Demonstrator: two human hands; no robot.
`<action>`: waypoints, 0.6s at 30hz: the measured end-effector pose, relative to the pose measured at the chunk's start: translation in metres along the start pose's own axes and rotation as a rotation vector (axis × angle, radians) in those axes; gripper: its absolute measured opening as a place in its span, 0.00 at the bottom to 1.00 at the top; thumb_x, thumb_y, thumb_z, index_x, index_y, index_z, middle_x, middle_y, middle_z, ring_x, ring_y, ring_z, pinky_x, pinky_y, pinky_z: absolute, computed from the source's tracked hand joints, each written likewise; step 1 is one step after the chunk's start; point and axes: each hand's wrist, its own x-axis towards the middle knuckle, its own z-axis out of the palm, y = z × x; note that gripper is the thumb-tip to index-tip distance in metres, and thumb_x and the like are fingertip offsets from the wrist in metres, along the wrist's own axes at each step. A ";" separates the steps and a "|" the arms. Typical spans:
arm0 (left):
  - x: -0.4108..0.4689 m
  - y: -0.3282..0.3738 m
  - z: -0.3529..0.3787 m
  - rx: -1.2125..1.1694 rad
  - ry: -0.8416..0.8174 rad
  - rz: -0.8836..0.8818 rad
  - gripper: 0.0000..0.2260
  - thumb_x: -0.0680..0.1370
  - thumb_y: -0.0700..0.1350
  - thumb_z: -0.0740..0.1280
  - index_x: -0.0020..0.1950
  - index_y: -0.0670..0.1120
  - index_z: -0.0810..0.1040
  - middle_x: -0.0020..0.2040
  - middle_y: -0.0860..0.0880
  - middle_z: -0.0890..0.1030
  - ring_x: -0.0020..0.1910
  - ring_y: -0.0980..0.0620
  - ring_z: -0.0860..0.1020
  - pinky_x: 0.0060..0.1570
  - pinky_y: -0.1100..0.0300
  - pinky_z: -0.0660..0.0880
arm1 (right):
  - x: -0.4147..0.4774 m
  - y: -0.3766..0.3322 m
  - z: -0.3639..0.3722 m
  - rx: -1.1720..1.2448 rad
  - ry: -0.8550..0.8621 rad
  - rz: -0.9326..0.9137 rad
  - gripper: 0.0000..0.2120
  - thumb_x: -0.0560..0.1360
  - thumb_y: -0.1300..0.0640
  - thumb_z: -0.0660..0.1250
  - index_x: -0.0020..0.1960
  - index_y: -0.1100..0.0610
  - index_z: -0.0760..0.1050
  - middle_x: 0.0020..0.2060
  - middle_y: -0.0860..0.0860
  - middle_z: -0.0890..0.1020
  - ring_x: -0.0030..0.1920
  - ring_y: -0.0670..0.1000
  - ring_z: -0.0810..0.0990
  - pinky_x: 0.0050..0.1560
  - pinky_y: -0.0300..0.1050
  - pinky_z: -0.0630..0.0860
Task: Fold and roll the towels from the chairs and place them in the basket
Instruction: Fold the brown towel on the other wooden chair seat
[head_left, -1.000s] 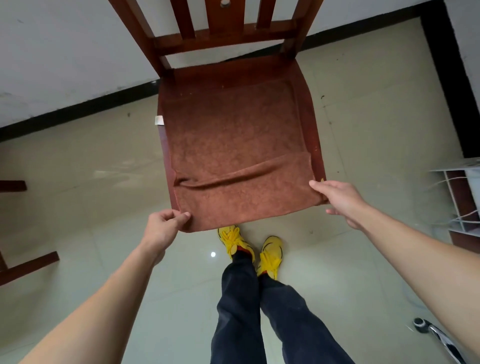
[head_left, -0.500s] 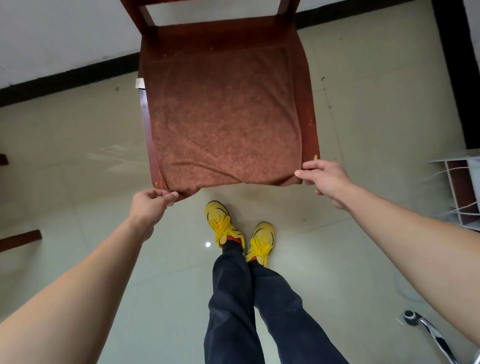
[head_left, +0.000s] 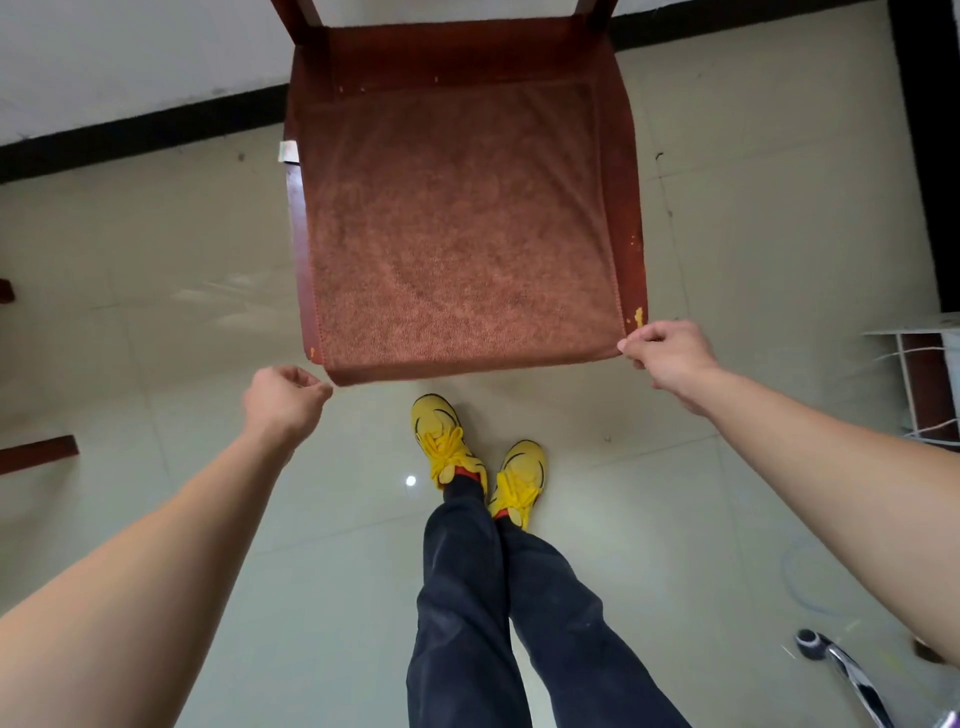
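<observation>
On the tiled floor (head_left: 779, 234) stands a chair (head_left: 631, 218), the towel (head_left: 457, 234) flat on its seat. Your left hand (head_left: 280, 402) and right hand (head_left: 670, 353) pinch its 2 near corners. I think it is soft and light, so grip it there.

the seat of the chair (head_left: 630, 208), covered flat by the towel (head_left: 457, 234), lies open from above and along its near edge, where the left hand (head_left: 283, 397) and right hand (head_left: 670, 351) pinch the towel's two near corners. at the far side the back posts (head_left: 297, 18) rise, with the wall (head_left: 130, 57) behind them. open floor (head_left: 769, 249) runs on both sides of the seat. the person's legs (head_left: 462, 597) and yellow shoes (head_left: 447, 441) stand just before the near edge, between the hands. a white rack (head_left: 924, 384) at the right edge and wooden pieces (head_left: 36, 453) at the left stand well apart.
</observation>
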 end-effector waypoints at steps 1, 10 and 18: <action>-0.002 0.005 -0.001 0.005 0.029 0.008 0.03 0.74 0.40 0.69 0.40 0.43 0.78 0.38 0.43 0.78 0.39 0.45 0.75 0.41 0.57 0.71 | -0.003 -0.003 -0.002 -0.078 0.047 0.000 0.08 0.70 0.54 0.74 0.35 0.52 0.77 0.42 0.51 0.83 0.50 0.57 0.82 0.47 0.43 0.73; 0.009 0.117 -0.012 -0.049 0.128 0.411 0.01 0.74 0.42 0.66 0.44 0.46 0.77 0.38 0.48 0.79 0.40 0.48 0.75 0.43 0.60 0.70 | -0.008 -0.104 0.014 -0.205 0.111 -0.398 0.06 0.73 0.57 0.66 0.47 0.49 0.80 0.37 0.45 0.80 0.44 0.51 0.80 0.47 0.43 0.75; 0.088 0.155 -0.006 -0.130 -0.148 0.260 0.07 0.72 0.47 0.70 0.47 0.53 0.74 0.40 0.46 0.82 0.46 0.41 0.82 0.51 0.47 0.80 | 0.051 -0.166 0.011 0.513 -0.106 -0.022 0.11 0.77 0.64 0.63 0.57 0.55 0.76 0.42 0.53 0.84 0.38 0.49 0.85 0.36 0.41 0.77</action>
